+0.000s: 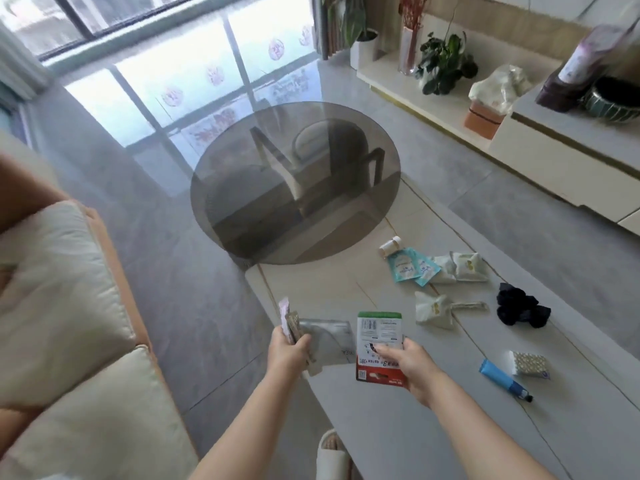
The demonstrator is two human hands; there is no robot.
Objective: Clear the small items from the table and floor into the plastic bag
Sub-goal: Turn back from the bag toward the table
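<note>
My left hand grips a bundle of thin sachets, pink and brown, together with a silver foil pouch, over the near left corner of the low table. My right hand pinches a flat packet with a green top, white middle and red bottom, held just above the table. On the tabletop lie two teal sachets, cream pouches, another cream pouch, a small white bottle, a black scrunchie, a blue tube and a patterned box. No plastic bag is in view.
A round smoked-glass table adjoins the far end of the low table. A cream sofa runs along the left. A long cabinet with plants and vases lines the right wall. My slipper stands on grey floor tiles.
</note>
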